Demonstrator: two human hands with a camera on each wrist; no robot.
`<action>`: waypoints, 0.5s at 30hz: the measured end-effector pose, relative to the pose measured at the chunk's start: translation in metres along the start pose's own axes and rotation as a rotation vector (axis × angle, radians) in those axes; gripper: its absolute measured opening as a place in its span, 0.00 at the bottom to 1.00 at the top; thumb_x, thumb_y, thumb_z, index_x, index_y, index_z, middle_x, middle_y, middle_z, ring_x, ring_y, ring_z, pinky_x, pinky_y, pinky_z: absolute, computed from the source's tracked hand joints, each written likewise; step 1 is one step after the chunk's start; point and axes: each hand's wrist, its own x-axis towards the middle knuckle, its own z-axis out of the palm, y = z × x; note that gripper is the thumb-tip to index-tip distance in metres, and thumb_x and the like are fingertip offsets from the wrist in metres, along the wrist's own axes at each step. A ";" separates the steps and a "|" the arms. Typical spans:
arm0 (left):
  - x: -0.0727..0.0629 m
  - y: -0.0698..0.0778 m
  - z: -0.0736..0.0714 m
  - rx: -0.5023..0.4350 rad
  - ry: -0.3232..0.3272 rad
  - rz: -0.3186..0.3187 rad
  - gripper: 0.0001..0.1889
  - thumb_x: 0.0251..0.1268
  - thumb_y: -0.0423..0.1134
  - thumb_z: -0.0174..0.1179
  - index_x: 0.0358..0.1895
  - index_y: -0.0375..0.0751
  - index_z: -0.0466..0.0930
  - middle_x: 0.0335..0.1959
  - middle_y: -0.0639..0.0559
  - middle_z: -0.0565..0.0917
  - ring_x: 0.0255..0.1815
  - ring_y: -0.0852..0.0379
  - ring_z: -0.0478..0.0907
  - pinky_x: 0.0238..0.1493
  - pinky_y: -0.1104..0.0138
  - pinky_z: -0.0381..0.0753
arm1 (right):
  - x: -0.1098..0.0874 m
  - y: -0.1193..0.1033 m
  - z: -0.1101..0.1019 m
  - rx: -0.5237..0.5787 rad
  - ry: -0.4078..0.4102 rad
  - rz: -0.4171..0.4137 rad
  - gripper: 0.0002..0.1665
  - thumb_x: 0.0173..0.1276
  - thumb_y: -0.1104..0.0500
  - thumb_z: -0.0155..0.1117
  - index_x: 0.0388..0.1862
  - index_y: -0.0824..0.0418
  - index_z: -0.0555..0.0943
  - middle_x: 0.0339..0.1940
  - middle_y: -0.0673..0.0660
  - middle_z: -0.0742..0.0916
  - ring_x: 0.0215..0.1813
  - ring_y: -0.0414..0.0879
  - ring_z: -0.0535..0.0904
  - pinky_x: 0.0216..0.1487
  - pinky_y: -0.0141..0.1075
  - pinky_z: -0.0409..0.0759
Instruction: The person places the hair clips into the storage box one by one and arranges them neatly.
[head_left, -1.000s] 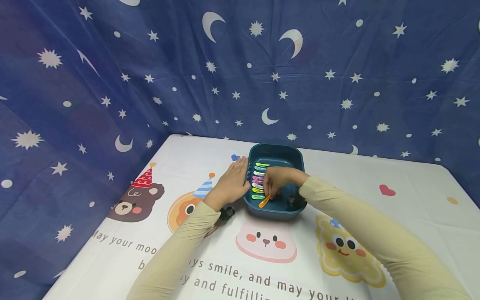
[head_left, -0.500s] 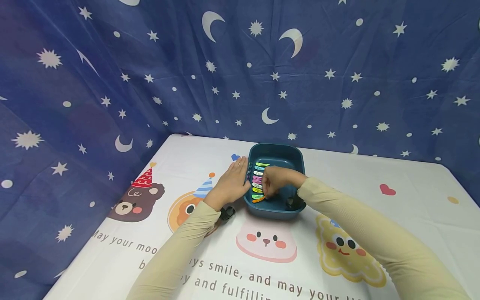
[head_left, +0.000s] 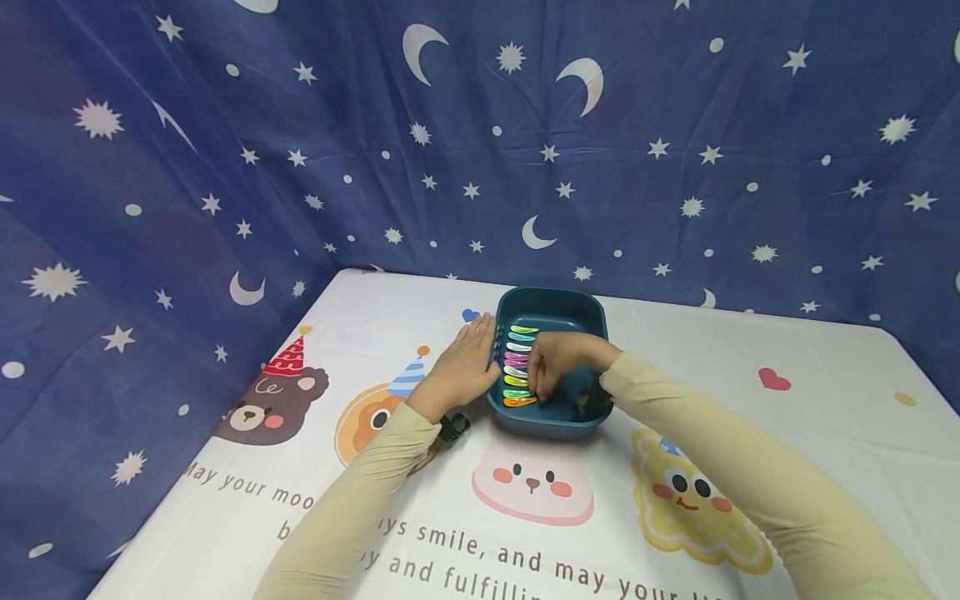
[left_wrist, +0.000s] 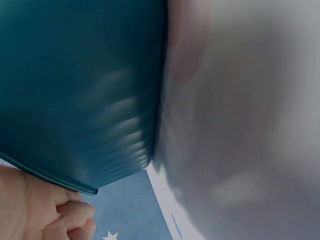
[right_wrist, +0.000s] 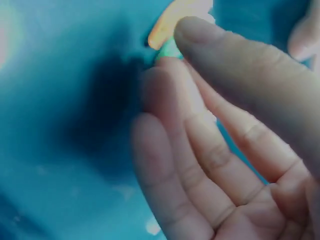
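Note:
A dark teal plastic basket [head_left: 551, 428] stands on the table, with several colourful snap hair clips lined up along its left side. An orange hair clip [head_left: 519, 402] lies at the near end of that row, beside a green hair clip [head_left: 516, 393]. My right hand [head_left: 562, 358] is inside the basket just right of the row. In the right wrist view its thumb and fingers are apart, with the thumb tip overlapping the orange clip [right_wrist: 167, 25]; contact is unclear. Against the basket's left rim rests my left hand [head_left: 465, 367], fingers mostly extended in the head view.
The white tablecloth [head_left: 825, 450] carries printed cartoon figures and lettering. Behind the table hangs a blue curtain [head_left: 480, 150] with moons and stars. A black wrist camera [head_left: 453, 427] sits at my left wrist, near the basket.
The orange hair clip has gone from slanted, at my right fingertips, to lying level beside the green one. My right hand has since shifted slightly right; the left stays put.

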 end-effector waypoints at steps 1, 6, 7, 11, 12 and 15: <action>0.000 0.000 0.000 -0.004 0.002 0.000 0.37 0.67 0.44 0.44 0.74 0.31 0.40 0.77 0.40 0.46 0.78 0.47 0.41 0.78 0.60 0.41 | -0.002 0.001 -0.002 0.023 -0.004 0.004 0.09 0.52 0.67 0.72 0.34 0.64 0.87 0.28 0.53 0.89 0.29 0.37 0.82 0.42 0.32 0.84; 0.002 -0.002 0.002 -0.022 -0.004 -0.007 0.38 0.68 0.45 0.43 0.74 0.33 0.39 0.77 0.42 0.44 0.79 0.48 0.39 0.78 0.60 0.39 | -0.014 0.005 -0.014 0.105 0.004 -0.014 0.14 0.52 0.67 0.71 0.40 0.67 0.85 0.33 0.56 0.89 0.33 0.38 0.83 0.47 0.33 0.83; 0.002 -0.003 0.003 -0.025 -0.006 -0.008 0.38 0.68 0.45 0.43 0.74 0.33 0.39 0.77 0.42 0.44 0.79 0.48 0.38 0.78 0.60 0.39 | -0.017 0.006 -0.016 0.118 0.008 -0.026 0.15 0.53 0.67 0.71 0.42 0.68 0.84 0.35 0.58 0.89 0.34 0.38 0.83 0.47 0.33 0.83; 0.001 -0.006 0.004 -0.039 -0.003 -0.003 0.38 0.68 0.46 0.44 0.74 0.33 0.39 0.77 0.42 0.44 0.79 0.49 0.38 0.78 0.60 0.40 | -0.033 0.012 -0.025 0.187 0.032 -0.088 0.21 0.54 0.68 0.69 0.48 0.72 0.80 0.44 0.67 0.86 0.37 0.40 0.84 0.48 0.36 0.84; 0.000 -0.007 0.005 -0.039 -0.005 -0.002 0.38 0.68 0.46 0.44 0.74 0.33 0.39 0.77 0.42 0.44 0.79 0.48 0.38 0.78 0.60 0.40 | -0.037 0.015 -0.027 0.202 0.044 -0.104 0.22 0.55 0.68 0.69 0.50 0.73 0.79 0.46 0.69 0.85 0.38 0.41 0.84 0.48 0.37 0.84; -0.001 -0.010 0.004 -0.040 -0.009 -0.001 0.38 0.69 0.48 0.44 0.74 0.33 0.38 0.77 0.42 0.44 0.79 0.48 0.39 0.78 0.60 0.40 | -0.048 0.024 -0.032 0.231 0.087 -0.146 0.25 0.55 0.67 0.69 0.52 0.73 0.78 0.49 0.70 0.84 0.43 0.44 0.85 0.49 0.38 0.83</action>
